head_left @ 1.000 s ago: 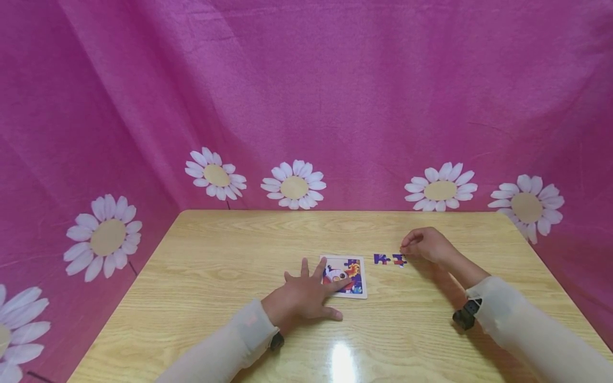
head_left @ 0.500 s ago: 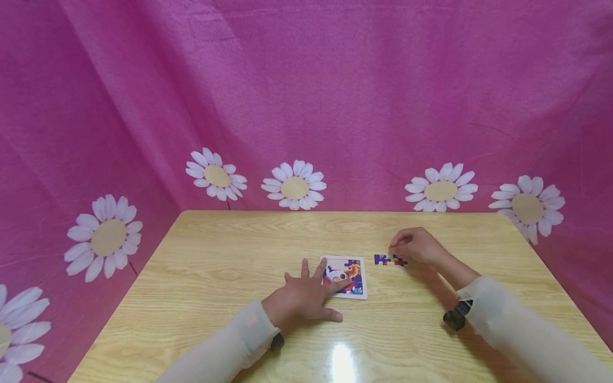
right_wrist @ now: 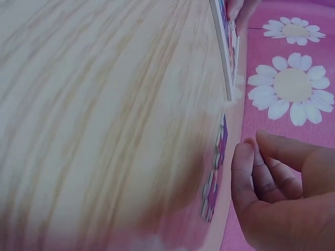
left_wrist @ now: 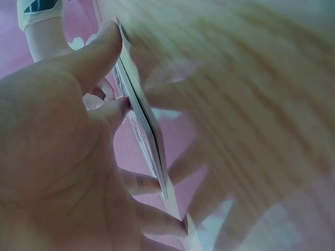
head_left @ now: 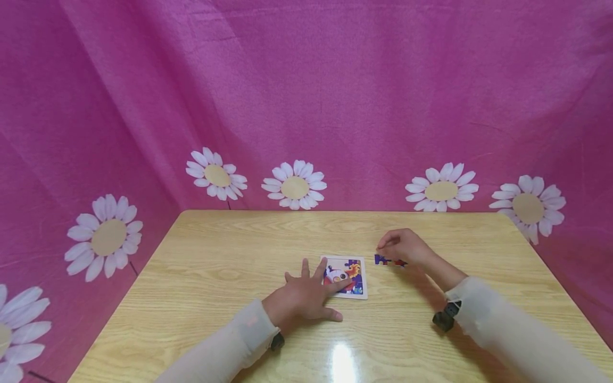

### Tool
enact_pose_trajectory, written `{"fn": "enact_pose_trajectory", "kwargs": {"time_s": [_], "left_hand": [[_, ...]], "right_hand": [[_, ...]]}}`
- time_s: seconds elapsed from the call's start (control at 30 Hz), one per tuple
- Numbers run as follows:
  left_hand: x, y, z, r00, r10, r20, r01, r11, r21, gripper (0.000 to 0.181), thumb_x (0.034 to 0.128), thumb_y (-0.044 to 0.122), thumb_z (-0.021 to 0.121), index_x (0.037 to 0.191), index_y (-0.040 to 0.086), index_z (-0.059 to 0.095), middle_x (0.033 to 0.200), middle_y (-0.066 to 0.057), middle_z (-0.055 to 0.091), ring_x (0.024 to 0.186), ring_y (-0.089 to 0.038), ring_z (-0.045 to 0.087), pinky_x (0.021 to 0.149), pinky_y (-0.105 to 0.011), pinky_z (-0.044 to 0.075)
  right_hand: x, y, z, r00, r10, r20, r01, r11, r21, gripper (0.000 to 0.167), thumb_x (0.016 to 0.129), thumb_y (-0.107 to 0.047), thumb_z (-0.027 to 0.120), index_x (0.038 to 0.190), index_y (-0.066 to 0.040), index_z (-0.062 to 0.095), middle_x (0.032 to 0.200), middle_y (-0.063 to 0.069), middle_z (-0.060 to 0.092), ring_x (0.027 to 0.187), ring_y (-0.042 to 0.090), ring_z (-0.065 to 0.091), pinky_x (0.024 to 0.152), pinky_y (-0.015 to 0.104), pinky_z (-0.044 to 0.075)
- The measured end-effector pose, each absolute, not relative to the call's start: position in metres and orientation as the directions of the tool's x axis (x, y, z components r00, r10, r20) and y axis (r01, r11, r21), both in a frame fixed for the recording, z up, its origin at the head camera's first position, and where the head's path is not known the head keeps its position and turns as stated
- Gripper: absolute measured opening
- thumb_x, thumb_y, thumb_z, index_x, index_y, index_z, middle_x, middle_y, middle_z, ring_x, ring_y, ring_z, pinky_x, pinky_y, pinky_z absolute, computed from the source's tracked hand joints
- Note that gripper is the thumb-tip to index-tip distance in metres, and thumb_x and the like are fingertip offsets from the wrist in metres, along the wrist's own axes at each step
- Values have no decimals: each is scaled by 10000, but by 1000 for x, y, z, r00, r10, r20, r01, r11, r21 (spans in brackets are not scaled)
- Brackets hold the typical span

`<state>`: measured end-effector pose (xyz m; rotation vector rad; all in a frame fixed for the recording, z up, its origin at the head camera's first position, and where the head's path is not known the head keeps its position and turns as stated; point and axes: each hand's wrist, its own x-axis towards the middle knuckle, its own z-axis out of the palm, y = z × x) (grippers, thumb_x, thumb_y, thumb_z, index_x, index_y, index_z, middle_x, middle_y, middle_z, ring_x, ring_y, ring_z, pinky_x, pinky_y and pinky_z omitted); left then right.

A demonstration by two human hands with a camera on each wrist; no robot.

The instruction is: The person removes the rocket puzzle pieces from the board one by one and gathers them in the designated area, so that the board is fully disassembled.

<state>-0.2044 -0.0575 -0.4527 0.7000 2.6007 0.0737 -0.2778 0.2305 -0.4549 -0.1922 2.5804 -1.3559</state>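
— Since the left hand (head_left: 311,295) lies spread across the left part of the puzzle tray (head_left: 364,279), is it pinning it?
— Probably. Fingers wide, gripping nothing; reads as steadying. Tray's flat on the table (head_left: 230,244), picture up.
— Pieces?
— Two loose pieces (head_left: 377,259) just right of the tray, likely for easy reach.
— Right hand (head_left: 404,249)?
— Right of the tray, by those pieces, raised. Fingertips drawn close; can't tell if anything's between.
— Pink curtain (head_left: 306,96)?
— Behind the tray, well apart. Backdrop, I'd guess.
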Motion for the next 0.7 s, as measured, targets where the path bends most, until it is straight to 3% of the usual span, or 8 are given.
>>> {"fn": "enact_pose_trajectory", "kwargs": {"time_s": [0.27, 0.47, 0.7], "left_hand": [[-203, -59, -452, -777, 493, -392, 470, 868, 161, 811, 843, 777, 610, 1538, 654, 210, 1740, -119, 51, 1509, -603, 80, 989, -879, 251], [-202, -58, -449, -771, 501, -393, 471, 864, 177, 814, 843, 783, 599, 1546, 637, 216, 1738, -135, 44, 1508, -598, 105, 997, -876, 247], [-201, -58, -448, -770, 504, -391, 472, 862, 182, 809, 858, 767, 599, 1556, 622, 214, 1735, -151, 28, 1503, -609, 87, 984, -883, 247]], "right_hand": [[-276, 220, -454, -960, -257, -110, -47, 537, -843, 136, 927, -78, 753, 1016, 22, 731, 911, 116, 752, 707, 180, 600, 596, 321, 507], [-275, 212, -458, -949, -308, -62, -100, 482, -871, 177, 893, -1, 754, 1044, 85, 721, 956, 190, 758, 769, 181, 679, 672, 326, 572], [-274, 200, -461, -940, -338, -40, -140, 490, -860, 172, 871, 11, 766, 1032, 65, 737, 973, 164, 766, 819, 158, 678, 715, 283, 558]]}}
